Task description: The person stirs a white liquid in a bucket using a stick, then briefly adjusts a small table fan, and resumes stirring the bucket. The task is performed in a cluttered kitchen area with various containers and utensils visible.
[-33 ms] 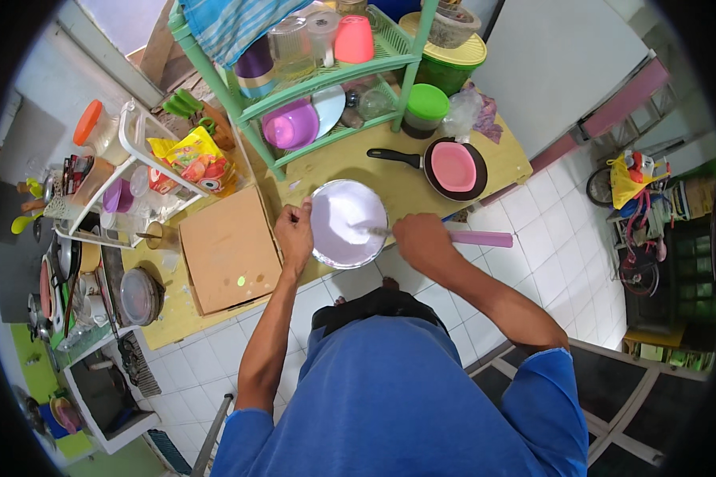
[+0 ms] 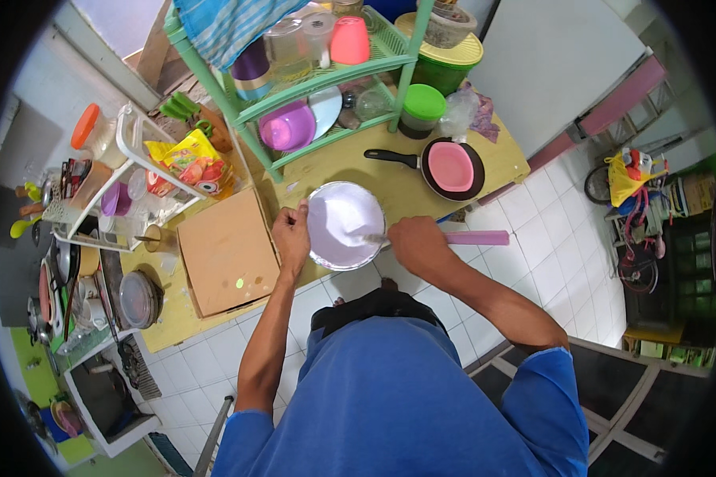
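A round metal-rimmed bowl (image 2: 320, 256), white inside, is in front of me at the table's near edge. White stuff (image 2: 344, 215) lies in it. My left hand (image 2: 293, 235) pinches the left rim between thumb and fingers. My right hand (image 2: 418, 243) is closed in a fist at the right side, around a utensil (image 2: 371, 238) whose pale end dips into the white stuff. A flat pink handle (image 2: 477, 238) sticks out past the fist; my fingers hide whether it joins the utensil.
A flat cardboard box (image 2: 227, 246) lies left of the bowl. Behind stands a green rack (image 2: 264, 99) with cups and bowls. A black frying pan (image 2: 480, 176) holding a pink bowl (image 2: 451, 168) sits at right. A white wire rack (image 2: 132, 151) and covered container (image 2: 138, 297) are at left.
The whole view has shifted very slightly. The utensil's end is a little lower in the bowl; both hands keep their holds.
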`<control>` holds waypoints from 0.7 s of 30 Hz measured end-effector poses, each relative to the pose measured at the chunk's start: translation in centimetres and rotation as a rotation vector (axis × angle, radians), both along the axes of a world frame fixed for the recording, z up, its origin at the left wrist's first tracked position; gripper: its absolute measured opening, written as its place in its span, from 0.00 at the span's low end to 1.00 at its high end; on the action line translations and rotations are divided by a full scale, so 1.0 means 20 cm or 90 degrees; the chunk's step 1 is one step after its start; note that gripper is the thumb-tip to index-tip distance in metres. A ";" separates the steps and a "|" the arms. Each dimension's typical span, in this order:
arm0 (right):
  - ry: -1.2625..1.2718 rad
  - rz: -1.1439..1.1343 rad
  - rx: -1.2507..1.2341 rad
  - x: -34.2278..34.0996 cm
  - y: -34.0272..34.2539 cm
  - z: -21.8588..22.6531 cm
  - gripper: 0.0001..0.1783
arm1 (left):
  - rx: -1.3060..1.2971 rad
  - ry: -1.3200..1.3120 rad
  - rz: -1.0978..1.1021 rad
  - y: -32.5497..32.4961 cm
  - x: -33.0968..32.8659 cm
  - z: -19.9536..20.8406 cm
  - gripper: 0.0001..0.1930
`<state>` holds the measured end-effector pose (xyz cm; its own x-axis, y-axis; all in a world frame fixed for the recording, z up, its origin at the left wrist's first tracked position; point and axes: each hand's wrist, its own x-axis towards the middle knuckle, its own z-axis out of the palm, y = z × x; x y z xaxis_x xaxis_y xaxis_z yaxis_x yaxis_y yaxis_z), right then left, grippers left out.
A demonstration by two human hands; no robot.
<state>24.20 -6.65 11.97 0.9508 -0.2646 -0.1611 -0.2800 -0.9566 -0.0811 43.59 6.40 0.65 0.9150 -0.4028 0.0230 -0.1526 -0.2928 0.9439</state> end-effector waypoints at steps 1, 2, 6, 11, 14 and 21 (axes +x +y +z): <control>-0.001 0.014 0.014 0.01 0.01 0.00 0.07 | -0.025 0.015 0.003 0.01 0.00 -0.01 0.22; -0.002 0.028 0.029 0.03 0.02 0.00 0.07 | -0.029 0.022 0.002 0.01 0.00 -0.02 0.22; -0.112 0.012 -0.018 0.12 -0.01 -0.04 0.07 | -0.028 0.038 0.005 0.00 0.01 -0.01 0.22; -0.039 -0.021 -0.069 0.09 -0.09 0.00 0.06 | -0.018 0.002 0.006 -0.02 -0.03 -0.01 0.22; -0.044 0.035 -0.078 -0.03 -0.04 0.00 0.06 | 0.016 -0.015 0.005 -0.05 -0.08 0.06 0.22; -0.108 0.022 -0.025 0.06 -0.03 -0.03 0.09 | 0.032 -0.049 -0.003 -0.07 -0.09 0.09 0.22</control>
